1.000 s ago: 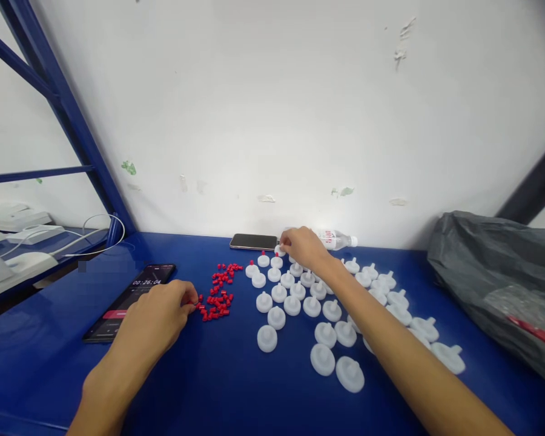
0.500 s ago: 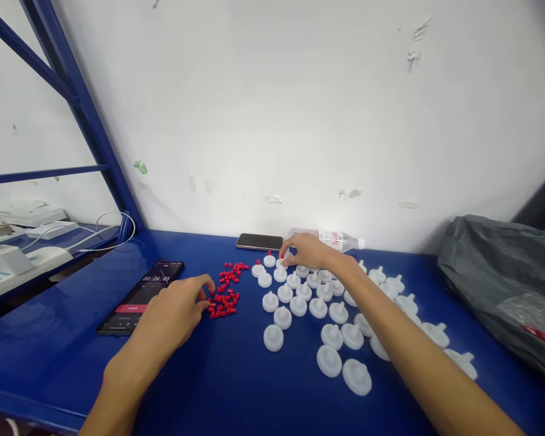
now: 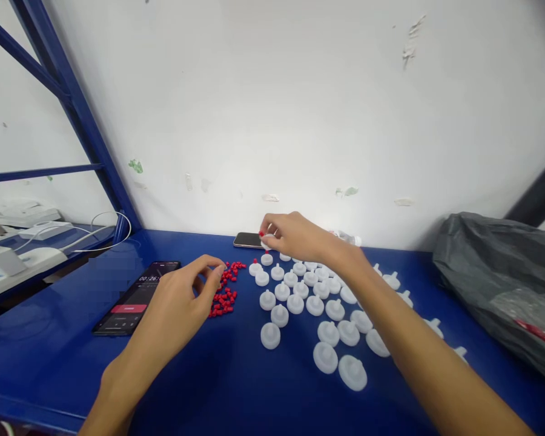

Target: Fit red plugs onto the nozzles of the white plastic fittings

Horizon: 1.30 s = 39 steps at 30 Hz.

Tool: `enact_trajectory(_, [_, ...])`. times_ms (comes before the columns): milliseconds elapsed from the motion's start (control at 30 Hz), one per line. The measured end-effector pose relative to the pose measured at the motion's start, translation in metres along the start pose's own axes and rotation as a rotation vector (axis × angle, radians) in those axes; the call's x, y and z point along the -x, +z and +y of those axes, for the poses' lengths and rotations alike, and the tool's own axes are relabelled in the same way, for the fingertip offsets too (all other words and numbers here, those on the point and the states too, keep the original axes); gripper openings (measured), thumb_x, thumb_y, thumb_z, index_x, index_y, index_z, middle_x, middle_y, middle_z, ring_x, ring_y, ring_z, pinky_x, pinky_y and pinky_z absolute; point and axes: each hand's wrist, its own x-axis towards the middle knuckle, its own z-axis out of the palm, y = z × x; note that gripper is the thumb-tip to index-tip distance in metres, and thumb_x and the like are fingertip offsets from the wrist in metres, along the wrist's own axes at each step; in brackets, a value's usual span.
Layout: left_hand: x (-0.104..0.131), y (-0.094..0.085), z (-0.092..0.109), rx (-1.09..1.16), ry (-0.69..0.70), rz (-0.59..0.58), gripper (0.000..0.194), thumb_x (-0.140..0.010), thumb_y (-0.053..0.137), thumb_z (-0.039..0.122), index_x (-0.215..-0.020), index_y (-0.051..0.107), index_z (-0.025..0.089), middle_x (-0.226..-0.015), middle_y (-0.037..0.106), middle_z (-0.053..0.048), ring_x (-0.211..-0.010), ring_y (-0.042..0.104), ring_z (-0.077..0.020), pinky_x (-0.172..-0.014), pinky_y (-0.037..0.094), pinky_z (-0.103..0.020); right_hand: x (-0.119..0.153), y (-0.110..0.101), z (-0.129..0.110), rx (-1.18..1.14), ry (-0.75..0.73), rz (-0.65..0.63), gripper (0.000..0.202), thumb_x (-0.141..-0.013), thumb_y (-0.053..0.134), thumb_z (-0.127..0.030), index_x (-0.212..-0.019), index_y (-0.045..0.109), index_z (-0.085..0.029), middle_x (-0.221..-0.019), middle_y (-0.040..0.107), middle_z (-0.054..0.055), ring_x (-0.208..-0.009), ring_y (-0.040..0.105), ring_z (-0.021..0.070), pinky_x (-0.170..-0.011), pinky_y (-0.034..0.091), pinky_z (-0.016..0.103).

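Above the far end of the table, my right hand (image 3: 288,236) is closed on a white plastic disc with a red cap (image 3: 267,241). The cap points up and left, near the fingertips. Below it stand white discs with spouts (image 3: 267,260), one of them topped with red. Many more white discs (image 3: 295,303) spread across the middle, mostly spout up. At the left, my left hand (image 3: 186,290) has thumb and index finger pressed together over the small red caps (image 3: 224,300). Whatever is between those fingertips, if anything, I cannot make out.
A phone showing a timer (image 3: 127,309) lies left of my left hand. Another phone (image 3: 245,240) rests by the wall, with a clear bottle (image 3: 349,238) partly behind my right arm. A dark plastic bag (image 3: 472,260) sits at the right, and white devices with cables (image 3: 9,260) at the far left.
My right hand has lifted up and left from the discs, now with a capped disc in it. My left hand has risen off the red caps and its fingertips have come together.
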Motion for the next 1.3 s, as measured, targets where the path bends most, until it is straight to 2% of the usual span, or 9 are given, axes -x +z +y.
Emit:
enact_trajectory(200, [0.005,-0.001,0.007,-0.011,0.058,-0.086,0.039,-0.106,0.039,0.059,-0.11,0.062,0.027,-0.077,0.073,0.003,-0.068,0.066,-0.0211,-0.063,0.039,-0.031,0.014,0.003,-0.052,0.004,-0.158,-0.13,0.035,-0.093,0.069,-0.024,-0.128,0.066,-0.023,-0.109,0.076,0.008,-0.078,0.067,0.0168,-0.058,0.041,0.027])
enact_trajectory(333, [0.005,0.0,0.005,0.008,0.155,-0.107,0.037,-0.108,0.035,0.052,-0.099,0.057,0.025,-0.079,0.071,0.001,-0.071,0.066,-0.0219,-0.067,0.039,-0.032,0.02,0.003,-0.073,0.179,-0.256,-0.168,0.011,-0.095,0.071,-0.023,-0.104,0.071,-0.017,-0.094,0.074,0.01,-0.078,0.065,0.0206,-0.054,0.035,0.029])
enact_trajectory(467, [0.003,0.001,0.004,0.006,0.133,-0.024,0.037,-0.108,0.034,0.048,-0.089,0.056,0.025,-0.067,0.064,0.003,-0.061,0.06,-0.0202,-0.062,0.037,-0.032,0.02,0.0,-0.076,0.163,-0.274,-0.175,0.025,-0.095,0.076,-0.04,-0.088,0.071,-0.017,-0.076,0.069,0.005,-0.063,0.058,0.016,-0.051,0.031,0.029])
enact_trajectory(700, [0.003,0.002,0.006,-0.018,0.177,0.022,0.037,-0.108,0.036,0.047,-0.084,0.053,0.025,-0.066,0.062,0.004,-0.058,0.055,-0.0172,-0.06,0.035,-0.031,0.018,-0.002,-0.069,0.095,-0.264,-0.163,0.02,-0.094,0.077,-0.036,-0.088,0.075,-0.017,-0.064,0.066,0.0,-0.055,0.053,0.0124,-0.052,0.029,0.029])
enact_trajectory(867, [0.009,-0.005,0.008,0.059,0.16,0.085,0.047,-0.107,0.036,0.048,-0.067,0.045,0.024,-0.058,0.056,0.003,-0.056,0.051,-0.0162,-0.06,0.035,-0.032,0.006,-0.001,-0.048,0.131,-0.405,-0.041,0.021,-0.091,0.08,-0.035,-0.109,0.079,-0.024,-0.087,0.078,0.001,-0.078,0.067,0.017,-0.067,0.043,0.029])
enact_trajectory(967, [0.01,-0.013,0.003,0.155,0.022,0.209,0.052,-0.107,0.035,0.049,-0.062,0.039,0.024,-0.052,0.048,0.004,-0.053,0.049,-0.0152,-0.059,0.037,-0.032,-0.001,-0.008,-0.015,0.237,-0.242,0.134,0.025,-0.092,0.077,-0.019,-0.117,0.077,-0.022,-0.096,0.08,0.005,-0.091,0.071,0.0219,-0.08,0.046,0.033])
enact_trajectory(1033, [0.006,-0.017,-0.004,0.081,-0.033,0.247,0.051,-0.106,0.035,0.05,-0.062,0.037,0.024,-0.052,0.045,0.004,-0.053,0.047,-0.0157,-0.059,0.036,-0.032,-0.002,-0.015,0.01,0.254,-0.132,0.219,0.025,-0.096,0.071,-0.024,-0.121,0.074,-0.02,-0.094,0.08,0.007,-0.09,0.071,0.0252,-0.081,0.046,0.037])
enact_trajectory(1133, [-0.003,-0.013,-0.017,-0.108,-0.065,0.129,0.045,-0.102,0.036,0.05,-0.07,0.054,0.024,-0.062,0.059,0.0,-0.062,0.055,-0.0199,-0.063,0.038,-0.034,0.0,-0.017,0.034,0.252,-0.03,0.253,0.026,-0.1,0.062,-0.027,-0.125,0.068,-0.023,-0.086,0.078,0.004,-0.085,0.071,0.0251,-0.074,0.045,0.035])
enact_trajectory(1300, [-0.013,0.005,-0.039,-0.179,0.02,-0.067,0.042,-0.096,0.041,0.04,-0.101,0.079,0.022,-0.105,0.076,-0.01,-0.099,0.07,-0.0297,-0.089,0.049,-0.039,-0.004,0.005,0.038,0.245,-0.036,0.142,0.012,-0.096,0.069,-0.032,-0.103,0.073,-0.023,-0.099,0.077,0.005,-0.093,0.069,0.0236,-0.073,0.045,0.032])
